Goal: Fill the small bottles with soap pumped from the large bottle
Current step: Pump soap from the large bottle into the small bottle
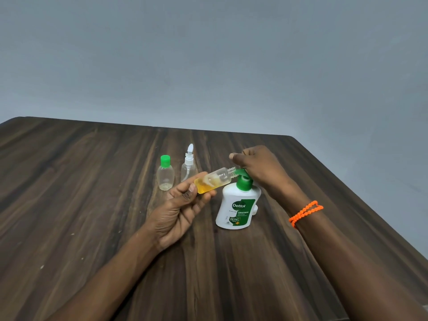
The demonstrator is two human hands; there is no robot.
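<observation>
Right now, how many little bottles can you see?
3: one with yellow soap held tilted in the left hand, a green-capped one and a spray-topped one standing on the table.

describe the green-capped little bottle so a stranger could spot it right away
On the wooden table, look left of the white pump bottle. Two small clear bottles stand behind the left hand; the green-capped bottle is the leftmost, while the spray bottle has a white top.

One head view, looking forward and down across the table (92, 181), close over both forearms, the grey wall (208, 54) filling the upper half.
</observation>
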